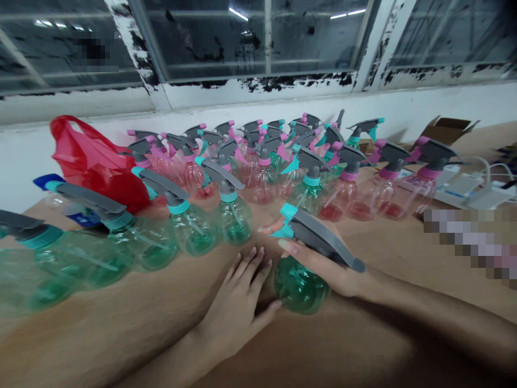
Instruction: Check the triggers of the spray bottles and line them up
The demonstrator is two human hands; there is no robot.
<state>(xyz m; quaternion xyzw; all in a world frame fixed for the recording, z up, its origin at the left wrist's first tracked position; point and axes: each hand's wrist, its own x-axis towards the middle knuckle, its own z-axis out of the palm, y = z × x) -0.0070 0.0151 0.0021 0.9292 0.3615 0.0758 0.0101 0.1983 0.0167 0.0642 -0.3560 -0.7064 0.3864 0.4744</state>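
My right hand [327, 267] is wrapped around the neck of a green spray bottle [301, 291] with a grey and turquoise trigger head, just right of the middle of the view. The bottle stands about upright on the table. My left hand [246, 296] lies open beside it, palm down with the fingers stretched out, the thumb tip close to the bottle's lower side. Whether that thumb touches the bottle I cannot tell. Past my left fingertips stands another green spray bottle [234, 218], with a similar green one [195, 229] to its left.
Several pink spray bottles [264, 183] crowd the back of the wooden table [161, 328]. Larger green bottles [141, 242] line the left. A red plastic bag [97, 172] sits at the back left. An open cardboard box [446, 129] and white devices [464, 186] are at the right.
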